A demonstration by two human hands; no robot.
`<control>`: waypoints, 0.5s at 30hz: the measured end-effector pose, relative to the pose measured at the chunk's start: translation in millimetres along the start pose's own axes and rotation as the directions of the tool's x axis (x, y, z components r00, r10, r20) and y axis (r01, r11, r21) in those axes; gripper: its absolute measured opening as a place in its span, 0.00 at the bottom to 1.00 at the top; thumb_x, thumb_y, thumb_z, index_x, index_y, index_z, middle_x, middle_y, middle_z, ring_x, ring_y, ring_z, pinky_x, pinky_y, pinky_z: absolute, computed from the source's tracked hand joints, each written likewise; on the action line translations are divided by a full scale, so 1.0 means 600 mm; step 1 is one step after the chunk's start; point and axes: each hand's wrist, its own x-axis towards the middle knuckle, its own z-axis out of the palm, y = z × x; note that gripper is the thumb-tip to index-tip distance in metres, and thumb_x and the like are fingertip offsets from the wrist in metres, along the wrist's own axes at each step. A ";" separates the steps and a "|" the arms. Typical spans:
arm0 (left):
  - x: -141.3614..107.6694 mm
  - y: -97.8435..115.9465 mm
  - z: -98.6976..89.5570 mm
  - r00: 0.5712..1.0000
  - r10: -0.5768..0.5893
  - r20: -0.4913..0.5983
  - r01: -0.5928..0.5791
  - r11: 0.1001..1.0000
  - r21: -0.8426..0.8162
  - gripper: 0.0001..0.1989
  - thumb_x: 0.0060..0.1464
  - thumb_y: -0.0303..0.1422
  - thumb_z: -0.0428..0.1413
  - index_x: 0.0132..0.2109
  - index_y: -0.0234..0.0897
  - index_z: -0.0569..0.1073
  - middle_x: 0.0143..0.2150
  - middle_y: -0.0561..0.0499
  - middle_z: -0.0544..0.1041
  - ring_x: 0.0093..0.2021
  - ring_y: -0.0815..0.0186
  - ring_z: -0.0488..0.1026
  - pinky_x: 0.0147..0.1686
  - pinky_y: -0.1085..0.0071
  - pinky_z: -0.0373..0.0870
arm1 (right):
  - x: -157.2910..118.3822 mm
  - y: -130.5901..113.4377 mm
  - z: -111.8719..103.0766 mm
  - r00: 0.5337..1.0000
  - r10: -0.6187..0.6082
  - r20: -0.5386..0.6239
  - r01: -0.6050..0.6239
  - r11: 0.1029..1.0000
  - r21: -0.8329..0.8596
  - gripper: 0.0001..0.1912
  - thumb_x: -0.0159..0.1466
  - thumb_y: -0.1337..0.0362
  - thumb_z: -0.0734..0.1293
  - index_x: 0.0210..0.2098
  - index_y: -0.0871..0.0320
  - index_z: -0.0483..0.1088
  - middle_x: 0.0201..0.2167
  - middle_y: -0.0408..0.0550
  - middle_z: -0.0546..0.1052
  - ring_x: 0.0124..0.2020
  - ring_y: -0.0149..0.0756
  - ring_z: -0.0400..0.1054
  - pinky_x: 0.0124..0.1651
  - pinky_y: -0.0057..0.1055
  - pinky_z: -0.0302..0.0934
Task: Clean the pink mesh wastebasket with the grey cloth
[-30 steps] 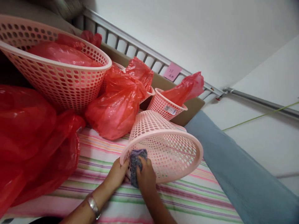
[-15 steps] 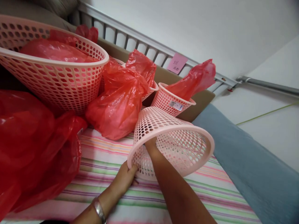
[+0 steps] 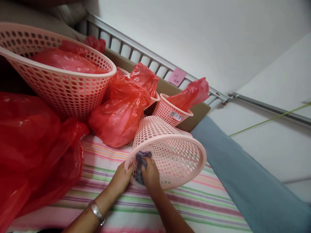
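A pink plastic basket [image 3: 167,139] with round holes lies tipped on its side, its mouth facing me. My left hand [image 3: 123,176] grips the rim at its lower left, fingers partly hidden behind it. Inside the mouth, my right hand [image 3: 151,173] is closed on a dark grey-blue cloth [image 3: 140,165], which presses against the inner left wall. Under the basket spreads a striped sheet [image 3: 104,181]. Just behind it stands a smaller pink basket [image 3: 167,113] with a red plastic bag [image 3: 189,94] in it.
On the left, a large pink basket [image 3: 80,90] holds red bagged contents. A knotted red bag [image 3: 119,119] and a big loose red bag [image 3: 31,145] lie nearby. A metal rail [image 3: 143,48] with a pink note [image 3: 177,77] runs along the wall. Blue fabric [image 3: 233,168] hangs at right.
My right hand has drawn back from deep inside the basket towards its mouth, bringing the cloth into sight. My left hand still grips the rim. The view has shifted slightly.
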 end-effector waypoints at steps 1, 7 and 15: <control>0.001 -0.002 0.000 1.000 -0.003 -0.003 0.003 1.000 -0.008 0.17 0.53 0.37 0.47 0.41 0.30 0.74 0.40 0.43 0.79 0.44 0.54 0.73 0.45 0.64 0.66 | -0.027 0.002 0.001 1.000 -0.028 -0.010 0.028 0.999 0.032 0.20 0.57 0.66 0.57 0.49 0.57 0.66 0.43 0.52 0.70 0.45 0.40 0.65 0.47 0.32 0.58; 0.000 -0.012 0.004 0.996 -0.089 -0.005 0.089 0.996 -0.031 0.18 0.53 0.41 0.46 0.37 0.31 0.72 0.30 0.45 0.78 0.31 0.58 0.76 0.31 0.67 0.72 | -0.068 0.005 0.000 0.996 -0.084 -0.001 0.084 0.996 0.018 0.20 0.59 0.66 0.57 0.51 0.56 0.65 0.44 0.53 0.69 0.44 0.40 0.66 0.46 0.34 0.60; -0.007 -0.019 0.024 0.973 -0.219 0.067 0.223 0.973 -0.059 0.17 0.52 0.39 0.46 0.43 0.31 0.68 0.22 0.51 0.73 0.13 0.69 0.68 0.11 0.76 0.64 | 0.145 -0.025 0.002 0.999 -0.009 -0.048 0.008 0.999 -0.036 0.17 0.63 0.63 0.58 0.51 0.57 0.65 0.46 0.53 0.69 0.48 0.42 0.64 0.47 0.33 0.57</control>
